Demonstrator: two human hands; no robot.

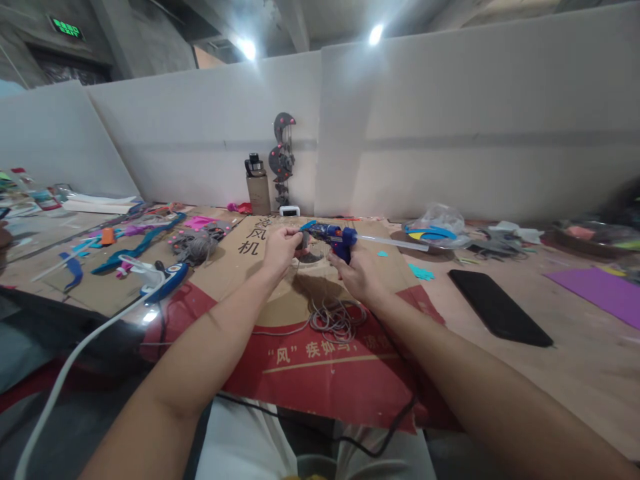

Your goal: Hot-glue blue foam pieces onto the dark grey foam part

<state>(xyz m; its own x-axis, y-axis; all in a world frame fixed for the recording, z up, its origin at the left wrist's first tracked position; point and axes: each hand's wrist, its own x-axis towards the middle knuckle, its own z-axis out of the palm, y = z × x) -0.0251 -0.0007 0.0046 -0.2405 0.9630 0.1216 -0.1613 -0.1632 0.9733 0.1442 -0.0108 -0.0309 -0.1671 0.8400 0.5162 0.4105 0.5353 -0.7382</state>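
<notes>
Gluing, by the look of it: the left hand (281,248) pinches a small dark piece (305,241) (details too small to tell) above the cardboard (233,272), the right hand (357,271) grips the blue glue gun (343,245) just beside it, and steady aim seems called for next.

Blue glue gun (343,244) roughly level, clear stick (393,243) protruding; dark grey piece (305,241) beside it.

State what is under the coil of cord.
The coil of cord lies on printed cardboard, red and tan around it; whatever the strands cover is hidden.
</notes>
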